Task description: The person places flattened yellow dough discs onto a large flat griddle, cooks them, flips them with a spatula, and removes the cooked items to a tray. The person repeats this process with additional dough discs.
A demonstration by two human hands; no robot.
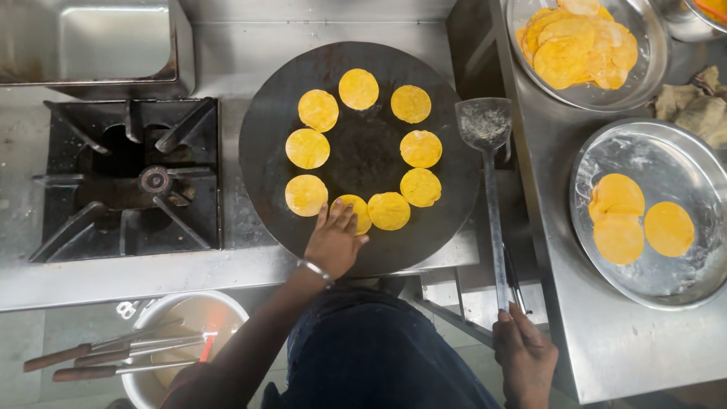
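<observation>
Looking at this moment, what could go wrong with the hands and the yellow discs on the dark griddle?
1. The left hand presses a round yellow dough disc on the round dark iron griddle; bare fingers could burn if it is hot.
2. The right hand holds the long steel spatula only at its handle's end, so the blade might slip.

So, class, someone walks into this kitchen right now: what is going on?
A person stands at a round black griddle where nine yellow dough discs lie in a ring. The left hand presses on the disc nearest them. The right hand grips the handle of a long metal spatula whose blade rests at the griddle's edge. Three more discs sit on a steel plate.
</observation>
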